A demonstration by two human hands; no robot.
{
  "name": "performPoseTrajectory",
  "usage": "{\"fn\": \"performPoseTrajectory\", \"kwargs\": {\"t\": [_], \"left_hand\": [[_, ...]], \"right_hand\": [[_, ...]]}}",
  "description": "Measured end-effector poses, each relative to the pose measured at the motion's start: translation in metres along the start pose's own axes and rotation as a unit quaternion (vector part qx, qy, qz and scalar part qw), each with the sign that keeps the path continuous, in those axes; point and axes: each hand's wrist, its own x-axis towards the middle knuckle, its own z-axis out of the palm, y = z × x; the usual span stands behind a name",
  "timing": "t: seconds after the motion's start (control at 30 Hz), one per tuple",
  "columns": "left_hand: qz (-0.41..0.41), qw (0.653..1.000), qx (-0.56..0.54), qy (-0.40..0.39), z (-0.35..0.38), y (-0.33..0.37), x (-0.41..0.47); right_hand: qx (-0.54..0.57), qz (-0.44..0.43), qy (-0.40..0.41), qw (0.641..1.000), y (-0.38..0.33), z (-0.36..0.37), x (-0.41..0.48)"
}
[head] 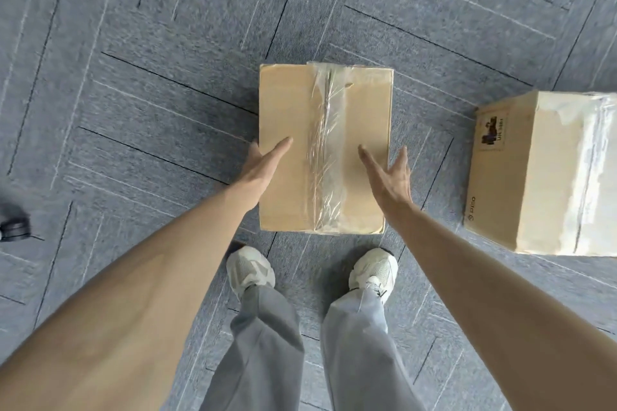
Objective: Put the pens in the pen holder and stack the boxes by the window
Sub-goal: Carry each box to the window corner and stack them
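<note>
Taped cardboard box (325, 147) is lying on the carpet floor (133, 93) by the feet, left hand (263, 167) and right hand (390, 177) reaching spread and empty; gripping both sides likely comes next.

The floor (140, 103) fills the whole view, seen from straight above. It is covered in grey-blue carpet tiles with a short, slightly flecked pile. Thin dark lines and paler thin lines run across the tiles in straight strokes, set at angles to one another, so the pattern reads as a loose herringbone of slanted bands. The light is soft and even, with only faint shadows on the carpet. At the far left edge, near the middle of the height, a small dark round thing (15, 227) sits on the carpet; it looks like a castor wheel, though most of it is cut off by the frame.
</note>
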Motion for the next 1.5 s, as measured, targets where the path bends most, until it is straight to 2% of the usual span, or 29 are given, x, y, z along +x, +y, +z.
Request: {"fn": "performPoseTrajectory", "kwargs": {"t": [0.13, 0.43, 0.7, 0.9, 1.13, 1.4, 1.5], "left_hand": [[0.010, 0.999, -0.021, 0.039, 0.006, -0.008, -0.002], [0.016, 0.999, -0.033, 0.036, -0.021, 0.018, -0.087], [0.044, 0.996, -0.053, 0.055, -0.089, 0.067, -0.210], [0.082, 0.993, -0.065, 0.058, -0.146, 0.087, -0.323], [0.118, 0.989, -0.066, 0.055, -0.201, 0.076, -0.451], [0.162, 0.967, -0.145, 0.133, -0.220, 0.052, -0.565], [0.155, 0.954, -0.193, 0.167, -0.214, 0.031, -0.594]], "right_hand": [[0.004, -0.017, -0.045, 0.999, 0.008, 0.000, 0.009], [0.053, -0.064, -0.028, 0.996, -0.025, -0.045, -0.062], [0.079, -0.057, -0.033, 0.995, -0.102, -0.093, -0.181], [0.085, -0.116, -0.010, 0.990, -0.157, -0.123, -0.295], [0.111, -0.171, -0.027, 0.979, -0.197, -0.160, -0.431], [0.084, -0.218, -0.062, 0.970, -0.211, -0.198, -0.526], [0.050, -0.247, -0.107, 0.962, -0.211, -0.208, -0.541]]}}
